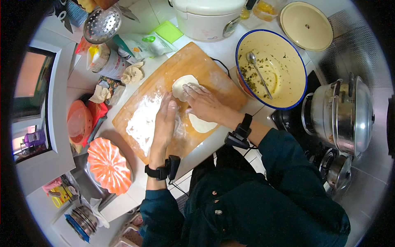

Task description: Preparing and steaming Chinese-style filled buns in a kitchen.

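A flattened round of pale dough (181, 85) lies on a floured wooden board (216, 72). My right hand (202, 101) rests flat on its near right side, fingertips on the dough and dusted with flour. Beside its lower left edge is my left hand (166, 119), fingers extended and holding nothing; whether it touches the dough is hard to tell. A second dough round (202, 124) sits nearer me, partly hidden under my right hand. Loose white flour (142, 120) covers the board's left part, some of it behind my left hand.
Right of the board stands a blue-rimmed enamel basin (304, 83) with a metal spoon (260, 75) and green scraps of food inside. A lidded steel pot (336, 115) is on the stove. A white rice cooker (209, 24) stands behind; an orange fluted dish (108, 166) is at the sink.
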`<move>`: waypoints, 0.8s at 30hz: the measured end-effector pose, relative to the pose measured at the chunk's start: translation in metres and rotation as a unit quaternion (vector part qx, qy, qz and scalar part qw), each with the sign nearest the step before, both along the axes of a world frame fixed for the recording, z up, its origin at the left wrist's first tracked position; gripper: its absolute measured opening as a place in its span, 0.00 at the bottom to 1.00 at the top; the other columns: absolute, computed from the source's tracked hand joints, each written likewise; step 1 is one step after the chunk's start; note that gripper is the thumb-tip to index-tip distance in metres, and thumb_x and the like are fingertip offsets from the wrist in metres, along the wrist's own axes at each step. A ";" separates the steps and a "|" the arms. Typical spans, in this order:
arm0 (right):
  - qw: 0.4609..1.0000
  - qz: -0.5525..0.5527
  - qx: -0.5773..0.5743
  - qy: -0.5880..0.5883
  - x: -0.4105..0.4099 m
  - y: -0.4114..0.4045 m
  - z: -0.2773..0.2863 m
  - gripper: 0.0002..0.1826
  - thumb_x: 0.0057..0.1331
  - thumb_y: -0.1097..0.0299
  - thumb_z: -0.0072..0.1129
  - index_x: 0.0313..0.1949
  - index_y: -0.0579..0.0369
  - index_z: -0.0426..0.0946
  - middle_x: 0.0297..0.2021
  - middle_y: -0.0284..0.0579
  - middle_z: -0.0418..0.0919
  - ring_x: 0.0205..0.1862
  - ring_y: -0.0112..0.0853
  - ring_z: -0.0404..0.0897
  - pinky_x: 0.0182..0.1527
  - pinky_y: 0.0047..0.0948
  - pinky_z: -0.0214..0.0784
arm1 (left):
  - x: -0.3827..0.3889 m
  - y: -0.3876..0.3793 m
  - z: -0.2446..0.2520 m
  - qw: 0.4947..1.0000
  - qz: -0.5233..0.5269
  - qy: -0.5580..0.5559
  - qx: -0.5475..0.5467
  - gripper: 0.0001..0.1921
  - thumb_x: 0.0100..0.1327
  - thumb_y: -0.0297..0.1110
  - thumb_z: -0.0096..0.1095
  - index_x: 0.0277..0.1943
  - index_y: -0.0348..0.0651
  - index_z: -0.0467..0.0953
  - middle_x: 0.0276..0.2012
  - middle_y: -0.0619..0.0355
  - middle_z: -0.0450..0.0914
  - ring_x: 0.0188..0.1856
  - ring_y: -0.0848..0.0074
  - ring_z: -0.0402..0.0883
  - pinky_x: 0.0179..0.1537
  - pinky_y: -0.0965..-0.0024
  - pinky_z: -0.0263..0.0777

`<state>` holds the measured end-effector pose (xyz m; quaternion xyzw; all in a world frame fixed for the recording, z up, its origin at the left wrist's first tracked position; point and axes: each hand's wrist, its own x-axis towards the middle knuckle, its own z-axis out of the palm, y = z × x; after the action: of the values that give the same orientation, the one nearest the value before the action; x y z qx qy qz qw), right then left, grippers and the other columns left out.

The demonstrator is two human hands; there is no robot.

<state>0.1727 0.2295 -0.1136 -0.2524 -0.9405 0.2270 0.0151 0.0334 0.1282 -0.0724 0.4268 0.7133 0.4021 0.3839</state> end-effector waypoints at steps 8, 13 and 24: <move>0.995 0.047 0.082 -0.019 0.011 0.002 -0.013 0.40 0.61 0.47 0.52 0.65 0.61 0.53 0.66 0.51 0.53 0.69 0.40 0.49 0.68 0.43 0.38 | -0.015 0.035 -0.026 0.994 -0.048 0.092 -0.019 0.24 0.67 0.39 0.46 0.60 0.29 0.63 0.57 0.38 0.67 0.58 0.58 0.68 0.59 0.67 0.59; 0.999 0.026 0.041 -0.015 0.005 0.006 -0.009 0.35 0.62 0.51 0.53 0.62 0.58 0.58 0.66 0.48 0.52 0.69 0.39 0.49 0.66 0.46 0.42 | -0.048 0.062 -0.053 0.998 0.031 0.049 -0.031 0.19 0.59 0.32 0.56 0.51 0.29 0.71 0.38 0.44 0.80 0.38 0.63 0.81 0.39 0.69 0.73; 0.974 -0.205 0.043 0.081 -0.032 0.047 -0.004 0.12 0.51 0.76 0.59 0.38 0.58 0.75 0.41 0.48 0.72 0.49 0.43 0.69 0.50 0.41 0.63 | -0.032 0.094 -0.065 0.960 0.038 0.251 -0.117 0.08 0.48 0.31 0.59 0.29 0.34 0.77 0.29 0.42 0.79 0.35 0.55 0.78 0.39 0.60 0.70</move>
<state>0.1407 0.2769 -0.1171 -0.4201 -0.8730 0.1982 0.1485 0.0012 0.2221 -0.1370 0.4386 0.8445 0.2100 0.2242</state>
